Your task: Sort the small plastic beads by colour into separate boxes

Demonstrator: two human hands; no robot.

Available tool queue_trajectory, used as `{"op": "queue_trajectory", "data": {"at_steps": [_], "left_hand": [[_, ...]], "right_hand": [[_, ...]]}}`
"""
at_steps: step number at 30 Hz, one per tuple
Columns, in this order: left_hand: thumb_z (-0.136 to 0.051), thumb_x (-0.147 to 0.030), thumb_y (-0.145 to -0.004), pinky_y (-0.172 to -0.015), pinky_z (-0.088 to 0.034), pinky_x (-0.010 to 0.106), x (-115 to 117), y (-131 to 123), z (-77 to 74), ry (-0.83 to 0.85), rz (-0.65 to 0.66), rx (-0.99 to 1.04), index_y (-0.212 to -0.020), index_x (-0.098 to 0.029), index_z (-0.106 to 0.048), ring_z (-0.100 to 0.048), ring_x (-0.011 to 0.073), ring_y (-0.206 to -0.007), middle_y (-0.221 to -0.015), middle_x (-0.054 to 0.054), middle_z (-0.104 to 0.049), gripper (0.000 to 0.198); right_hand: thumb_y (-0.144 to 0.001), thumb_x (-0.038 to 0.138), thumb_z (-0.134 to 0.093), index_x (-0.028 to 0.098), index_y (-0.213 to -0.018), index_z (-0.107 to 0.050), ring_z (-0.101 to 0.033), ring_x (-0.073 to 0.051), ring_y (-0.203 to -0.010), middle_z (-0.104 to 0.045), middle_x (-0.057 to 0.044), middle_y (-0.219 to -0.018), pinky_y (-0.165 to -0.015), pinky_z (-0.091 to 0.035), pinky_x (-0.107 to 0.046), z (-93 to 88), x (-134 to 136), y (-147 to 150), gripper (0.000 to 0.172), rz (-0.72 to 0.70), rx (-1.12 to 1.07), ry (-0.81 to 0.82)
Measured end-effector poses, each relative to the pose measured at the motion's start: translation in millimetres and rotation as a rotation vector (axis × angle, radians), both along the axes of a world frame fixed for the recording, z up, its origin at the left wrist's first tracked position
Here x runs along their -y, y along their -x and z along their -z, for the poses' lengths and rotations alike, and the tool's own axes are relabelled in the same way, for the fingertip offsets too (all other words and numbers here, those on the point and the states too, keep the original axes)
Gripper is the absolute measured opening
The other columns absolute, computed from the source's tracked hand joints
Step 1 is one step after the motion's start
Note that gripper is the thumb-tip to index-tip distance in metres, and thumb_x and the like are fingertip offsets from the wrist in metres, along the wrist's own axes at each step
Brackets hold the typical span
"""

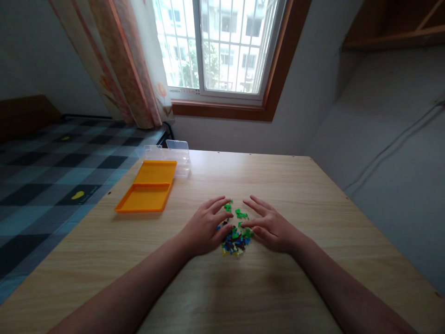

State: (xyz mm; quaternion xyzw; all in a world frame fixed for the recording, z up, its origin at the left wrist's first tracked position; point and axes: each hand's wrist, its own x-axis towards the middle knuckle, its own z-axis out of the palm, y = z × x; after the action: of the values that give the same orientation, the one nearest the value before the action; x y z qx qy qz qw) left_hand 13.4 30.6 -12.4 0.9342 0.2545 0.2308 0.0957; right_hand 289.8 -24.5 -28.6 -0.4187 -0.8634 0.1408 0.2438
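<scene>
A pile of small plastic pieces (236,242) in blue, dark brown, green and pale yellow lies on the wooden table (278,292). Some green pieces (241,214) are spread just beyond the pile, between my hands. On the pile's left side is my left hand (209,225), fingers apart, its thumb and fingertips over or against the edge pieces. My right hand (273,225) is at the right side with fingers spread, one fingertip close to a green piece. Neither hand visibly grips anything. Contact with single pieces is too small to tell.
An orange two-part tray (148,198) lies at the table's left. Behind it stands a clear plastic compartment box (181,157) with raised lids. A bed with a checked cover (69,157) adjoins the left; a wall (389,139) stands at the right.
</scene>
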Motion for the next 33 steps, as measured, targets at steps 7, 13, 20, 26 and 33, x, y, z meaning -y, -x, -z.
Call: {"op": "queue_trajectory", "data": {"at_steps": [7, 13, 20, 26, 33], "left_hand": [[-0.061, -0.018, -0.086, -0.115, -0.042, 0.056, 0.4, 0.9, 2.5, 0.023, 0.062, -0.021, -0.110, -0.028, -0.077, -0.043, 0.0338, -0.143, -0.150, 0.010, -0.053, 0.030], [-0.061, -0.014, -0.084, -0.116, -0.041, 0.057, -0.7, 1.7, 3.2, 0.012, 0.041, -0.046, -0.107, -0.029, -0.078, -0.043, 0.0339, -0.144, -0.150, 0.007, -0.053, 0.033], [-0.060, -0.013, -0.083, -0.113, -0.043, 0.059, -1.6, 2.7, 1.5, 0.001, 0.013, -0.012, -0.104, -0.026, -0.079, -0.046, 0.0344, -0.141, -0.147, 0.010, -0.055, 0.031], [-0.062, -0.009, -0.076, -0.115, -0.042, 0.055, -1.0, 3.3, 3.5, 0.029, 0.101, 0.025, -0.101, -0.030, -0.080, -0.044, 0.0321, -0.143, -0.149, 0.007, -0.053, 0.037], [-0.061, -0.010, -0.077, -0.116, -0.042, 0.055, -2.2, 3.5, 5.5, 0.037, 0.116, 0.007, -0.111, -0.034, -0.079, -0.044, 0.0315, -0.142, -0.152, 0.004, -0.052, 0.045]], "right_hand": [[-0.104, 0.059, -0.039, 0.036, -0.128, -0.072, -0.022, -0.034, -0.155, -0.030, -0.001, -0.167, -0.119, -0.029, -0.063, -3.4, 2.8, 2.3, 0.047, -0.020, -0.038, -0.016], [-0.103, 0.057, -0.042, 0.038, -0.133, -0.069, -0.019, -0.034, -0.156, -0.026, -0.001, -0.169, -0.120, -0.027, -0.062, -1.6, 2.3, 7.1, 0.044, -0.068, 0.008, -0.012], [-0.105, 0.056, -0.036, 0.034, -0.129, -0.072, -0.022, -0.035, -0.155, -0.033, -0.005, -0.166, -0.119, -0.026, -0.065, 2.0, -0.2, 3.0, 0.048, 0.026, 0.015, -0.023], [-0.105, 0.055, -0.039, 0.034, -0.131, -0.071, -0.020, -0.035, -0.156, -0.031, -0.005, -0.167, -0.120, -0.024, -0.066, 2.5, -0.2, 5.6, 0.045, 0.011, 0.038, 0.010], [-0.103, 0.058, -0.041, 0.036, -0.129, -0.072, -0.020, -0.035, -0.156, -0.029, -0.002, -0.167, -0.121, -0.027, -0.063, -3.7, 2.8, 7.5, 0.046, -0.059, -0.042, -0.008]]}}
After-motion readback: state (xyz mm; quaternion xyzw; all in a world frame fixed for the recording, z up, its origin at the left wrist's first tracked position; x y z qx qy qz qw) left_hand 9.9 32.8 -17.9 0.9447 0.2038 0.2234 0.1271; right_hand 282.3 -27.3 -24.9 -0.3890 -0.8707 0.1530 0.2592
